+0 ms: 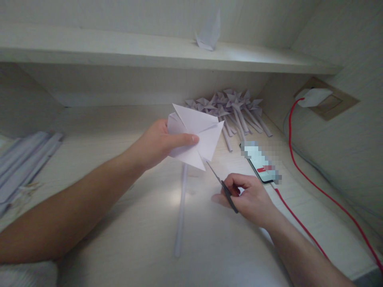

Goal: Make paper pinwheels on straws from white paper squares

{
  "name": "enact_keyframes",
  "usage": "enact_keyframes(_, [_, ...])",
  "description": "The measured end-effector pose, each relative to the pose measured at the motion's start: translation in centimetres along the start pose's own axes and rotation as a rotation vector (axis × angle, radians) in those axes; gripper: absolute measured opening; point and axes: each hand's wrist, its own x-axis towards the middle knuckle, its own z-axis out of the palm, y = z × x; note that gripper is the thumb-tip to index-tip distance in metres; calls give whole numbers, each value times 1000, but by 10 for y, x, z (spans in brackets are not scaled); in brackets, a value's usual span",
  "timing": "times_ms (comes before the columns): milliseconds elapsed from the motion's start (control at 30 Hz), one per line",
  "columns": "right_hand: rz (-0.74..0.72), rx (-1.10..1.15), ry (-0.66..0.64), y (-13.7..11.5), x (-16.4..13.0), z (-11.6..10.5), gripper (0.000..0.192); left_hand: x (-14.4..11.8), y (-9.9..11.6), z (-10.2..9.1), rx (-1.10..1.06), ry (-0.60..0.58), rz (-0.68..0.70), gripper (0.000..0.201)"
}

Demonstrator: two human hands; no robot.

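My left hand (158,144) holds a folded white paper pinwheel (199,133) up above the desk, thumb pressed on its front. My right hand (249,199) grips black-handled scissors (223,186); their thin blades point up and left and reach the pinwheel's lower corner. A long rolled white paper stick (181,211) lies on the desk below the pinwheel, running toward me.
A pile of finished paper pinwheels on sticks (236,109) lies at the back right. A phone (260,161) with a red cable (302,167) running to a wall charger (314,97) sits on the right. Rolled paper sticks (24,159) are stacked at left. A folded paper piece (209,34) stands on the shelf.
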Motion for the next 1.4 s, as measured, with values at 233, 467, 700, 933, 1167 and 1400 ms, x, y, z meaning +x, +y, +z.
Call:
enact_keyframes(233, [39,34,-5,0,0,-1,46,0,0,0,-1,-13,-9,35])
enact_keyframes(467, [47,24,6,1,0,-2,51,1,0,-1,16,-8,-11,34])
enact_keyframes(700, [147,-290,-33,15,10,-11,42,12,-5,-2,-67,96,41,35])
enact_keyframes(933, [124,-535,-38,10,7,-17,21,17,-12,-2,-180,-12,-21,34])
enact_keyframes(1167, [-48,-462,-51,9,10,-17,14,16,-16,0,-144,8,-51,37])
enact_keyframes(1400, [-393,107,181,5,2,4,24,5,-37,23,18,-85,-160,27])
